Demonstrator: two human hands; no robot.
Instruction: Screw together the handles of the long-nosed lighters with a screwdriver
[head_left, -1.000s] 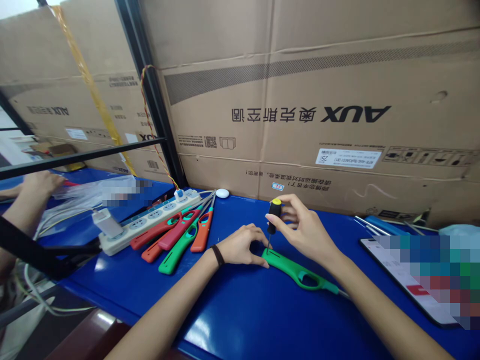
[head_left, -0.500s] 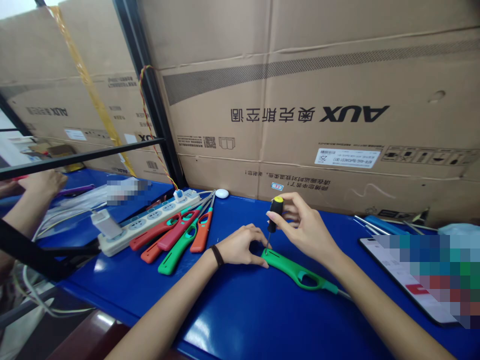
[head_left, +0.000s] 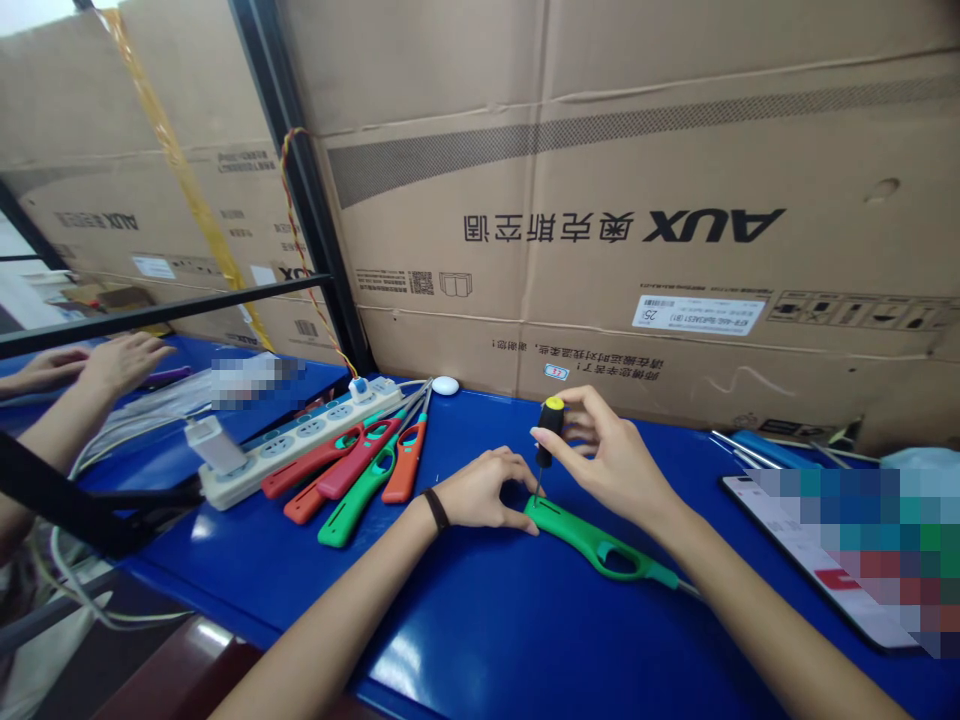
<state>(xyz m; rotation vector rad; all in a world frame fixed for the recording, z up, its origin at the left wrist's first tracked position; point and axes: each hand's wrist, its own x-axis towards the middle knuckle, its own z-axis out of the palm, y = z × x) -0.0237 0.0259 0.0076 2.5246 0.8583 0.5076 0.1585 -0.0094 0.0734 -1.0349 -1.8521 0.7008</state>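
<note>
A green long-necked lighter (head_left: 581,532) lies flat on the blue table, its metal neck pointing right beneath my right forearm. My left hand (head_left: 491,492) grips the handle's left end between thumb and fingers. Closed around a black screwdriver with a yellow cap (head_left: 550,425) is my right hand (head_left: 604,440). The screwdriver stands nearly upright, its tip on the left end of the green handle. To the left, several other lighters lie fanned out: red (head_left: 360,467), orange (head_left: 405,470) and green (head_left: 351,510) ones.
A white power strip (head_left: 292,440) with a plugged-in charger (head_left: 216,447) runs behind the lighters. A small white oval object (head_left: 445,386) sits near the cardboard (head_left: 600,120). At right lies a phone (head_left: 817,570). Beyond the black frame (head_left: 165,312) are a co-worker's hands (head_left: 124,362).
My hands stay in place, with the screwdriver on the green lighter; its handle has shifted very slightly. At far left the co-worker's hand has opened and moved a little right.
</note>
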